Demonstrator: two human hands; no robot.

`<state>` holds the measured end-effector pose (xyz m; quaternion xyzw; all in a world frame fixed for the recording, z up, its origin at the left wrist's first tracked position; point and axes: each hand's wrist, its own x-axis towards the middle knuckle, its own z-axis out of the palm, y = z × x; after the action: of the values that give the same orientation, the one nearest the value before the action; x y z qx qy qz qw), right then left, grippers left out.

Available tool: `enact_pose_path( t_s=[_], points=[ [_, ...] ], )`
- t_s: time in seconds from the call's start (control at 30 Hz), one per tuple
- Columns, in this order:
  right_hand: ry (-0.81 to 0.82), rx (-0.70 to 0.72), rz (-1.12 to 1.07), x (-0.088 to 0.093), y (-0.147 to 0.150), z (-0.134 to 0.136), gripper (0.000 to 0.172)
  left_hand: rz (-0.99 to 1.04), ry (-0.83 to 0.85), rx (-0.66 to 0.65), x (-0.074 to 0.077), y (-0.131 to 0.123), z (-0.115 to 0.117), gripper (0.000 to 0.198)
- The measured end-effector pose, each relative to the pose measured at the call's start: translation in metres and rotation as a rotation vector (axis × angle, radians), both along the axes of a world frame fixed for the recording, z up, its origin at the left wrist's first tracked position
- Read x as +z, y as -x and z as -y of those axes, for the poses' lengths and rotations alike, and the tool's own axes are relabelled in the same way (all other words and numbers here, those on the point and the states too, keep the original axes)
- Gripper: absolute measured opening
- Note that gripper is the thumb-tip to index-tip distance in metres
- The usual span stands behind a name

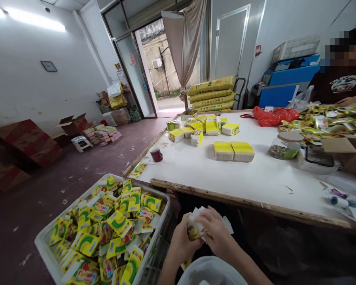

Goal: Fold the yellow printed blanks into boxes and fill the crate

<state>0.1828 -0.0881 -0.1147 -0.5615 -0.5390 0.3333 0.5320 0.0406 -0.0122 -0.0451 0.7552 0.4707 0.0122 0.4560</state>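
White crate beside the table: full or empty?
Full, or nearly so: yellow packs lie heaped across the white crate, up near its rim.

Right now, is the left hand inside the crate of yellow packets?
No, the left hand holds white-and-yellow packaging outside the crate, close to the right hand.

Near six o'clock in view, yellow-and-white printed card packaging is held, partly covered and blurred; its yellow print shows toward seven o'clock, plain white edges jut toward twelve and three; one piece or several, unclear
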Motion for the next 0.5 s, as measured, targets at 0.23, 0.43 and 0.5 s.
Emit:
enact_pose_path(
  t_s=[0.23, 0.43, 0.5],
  points=[
    [0.369, -0.117, -0.826, -0.036, 0.022, -0.017, 0.068, 0.062, -0.187, 0.076, -0.021, 0.002, 0.021, 0.066],
    [0.437, -0.331, -1.161, -0.026, 0.043, -0.015, 0.087, 0.011, -0.223, 0.026, -0.024, 0.000, 0.024, 0.039],
    [0.478, -0.328, -1.206, -0.024, 0.045, -0.014, 0.091, 0.007, -0.187, 0.019, -0.023, -0.003, 0.023, 0.036]
  ],
)
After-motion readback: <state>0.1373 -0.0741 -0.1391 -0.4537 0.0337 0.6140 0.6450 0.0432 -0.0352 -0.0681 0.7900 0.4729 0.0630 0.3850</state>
